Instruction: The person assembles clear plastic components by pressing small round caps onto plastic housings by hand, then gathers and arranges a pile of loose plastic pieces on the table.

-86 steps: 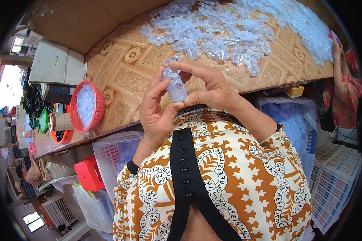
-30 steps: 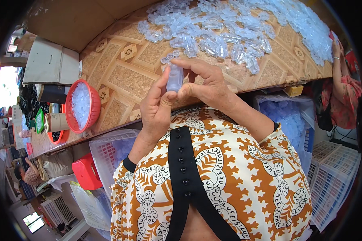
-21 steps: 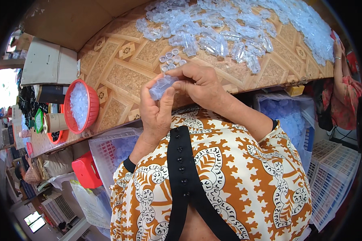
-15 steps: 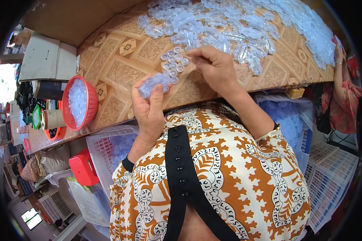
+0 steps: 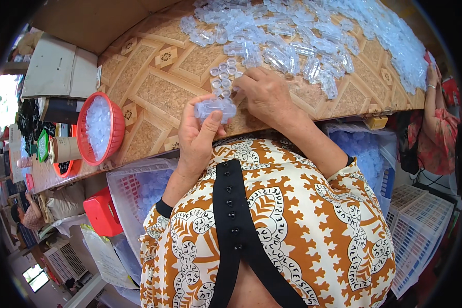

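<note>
My left hand (image 5: 196, 132) is closed around several clear plastic tubes (image 5: 214, 110), lying side by side across the fingers with the thumb over them. My right hand (image 5: 264, 95) is closed in a pinch just right of a small cluster of round clear caps (image 5: 224, 74) on the table. What its fingertips hold, if anything, is hidden. Beyond the caps, many loose clear tubes (image 5: 282, 55) are strewn over the wood-patterned tabletop (image 5: 154, 97).
A red basket (image 5: 120, 134) of small clear pieces stands at the left. Crates of clear parts, one a white crate (image 5: 119, 179), sit below the table edge. A tall heap of clear parts (image 5: 395, 56) lies far right, near another person's arm (image 5: 432, 95).
My right hand has moved down and left, toward the caps. My left hand has shifted slightly right, and the tubes in it now lie more level.
</note>
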{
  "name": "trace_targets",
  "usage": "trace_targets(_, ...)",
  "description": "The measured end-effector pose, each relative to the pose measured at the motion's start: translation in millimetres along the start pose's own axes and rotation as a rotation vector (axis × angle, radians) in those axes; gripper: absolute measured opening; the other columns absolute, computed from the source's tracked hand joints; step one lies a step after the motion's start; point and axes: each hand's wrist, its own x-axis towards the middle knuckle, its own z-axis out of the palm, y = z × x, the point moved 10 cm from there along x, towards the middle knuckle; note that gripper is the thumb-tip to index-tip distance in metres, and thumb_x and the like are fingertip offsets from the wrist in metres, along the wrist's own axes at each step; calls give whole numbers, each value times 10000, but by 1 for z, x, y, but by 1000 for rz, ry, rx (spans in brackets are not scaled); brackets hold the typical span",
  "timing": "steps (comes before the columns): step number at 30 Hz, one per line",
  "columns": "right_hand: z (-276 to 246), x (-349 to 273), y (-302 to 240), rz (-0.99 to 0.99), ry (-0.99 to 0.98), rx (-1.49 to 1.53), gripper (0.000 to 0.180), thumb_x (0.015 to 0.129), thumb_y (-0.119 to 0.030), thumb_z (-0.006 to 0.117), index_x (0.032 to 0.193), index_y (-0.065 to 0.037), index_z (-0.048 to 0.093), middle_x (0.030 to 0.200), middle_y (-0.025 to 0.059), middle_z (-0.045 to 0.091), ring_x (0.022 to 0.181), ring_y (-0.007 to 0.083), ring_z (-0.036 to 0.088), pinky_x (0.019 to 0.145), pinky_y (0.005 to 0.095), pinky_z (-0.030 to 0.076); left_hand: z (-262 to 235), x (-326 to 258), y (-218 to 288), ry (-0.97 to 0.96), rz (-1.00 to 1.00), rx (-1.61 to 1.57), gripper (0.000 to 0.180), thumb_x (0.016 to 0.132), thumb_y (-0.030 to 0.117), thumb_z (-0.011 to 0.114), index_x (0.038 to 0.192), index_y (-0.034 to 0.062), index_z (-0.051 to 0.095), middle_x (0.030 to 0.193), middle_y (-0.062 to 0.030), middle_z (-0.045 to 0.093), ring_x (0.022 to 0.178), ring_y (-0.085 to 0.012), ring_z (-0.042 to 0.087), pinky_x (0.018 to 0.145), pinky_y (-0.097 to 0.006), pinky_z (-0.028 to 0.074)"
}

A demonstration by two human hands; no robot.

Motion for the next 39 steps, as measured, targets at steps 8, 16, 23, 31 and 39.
trace_targets(8, -10, 0, -14, 36, -145, 564, 260, 837, 114, 608, 1005, -47, 724, 981, 100, 697, 890, 219, 692, 785, 316, 564, 13, 2, -6, -130, -98, -200, 374, 1045, 240, 570, 1313, 25, 422, 1010, -100, 649, 729, -119, 631, 543, -200, 468)
trace_targets(16, 5, -12, 6, 354, -191, 1054, 195, 905, 38, 665, 1093, 14, 714, 987, 26, 692, 928, 105, 646, 821, 254, 542, 23, 0, -8, -196, -132, -126, 374, 1038, 274, 577, 1300, 42, 446, 1013, -104, 665, 693, -138, 645, 532, -201, 458)
trace_targets(23, 27, -26, 15, 671, -369, 1420, 188, 862, -51, 764, 1030, -26, 684, 909, 27, 687, 819, 85, 648, 745, 234, 542, 33, -5, -6, -247, -131, -79, 394, 1035, 260, 585, 1308, 28, 420, 990, -66, 662, 667, -62, 589, 534, -170, 444)
trace_targets(31, 52, -38, -5, 788, -639, 1743, 218, 822, -77, 803, 969, -66, 643, 787, -17, 643, 675, 86, 629, 607, 236, 534, 31, -12, -8, -272, -125, -14, 367, 1028, 272, 593, 1274, 54, 431, 962, -50, 646, 619, -35, 543, 540, -158, 441)
trace_targets(39, 44, -35, -2, 818, -606, 1546, 143, 852, -37, 754, 949, -43, 649, 805, 21, 645, 653, 110, 619, 573, 252, 545, 29, -10, -13, -261, -175, -16, 366, 1032, 286, 585, 1269, 48, 440, 964, -55, 646, 599, -37, 539, 517, -157, 433)
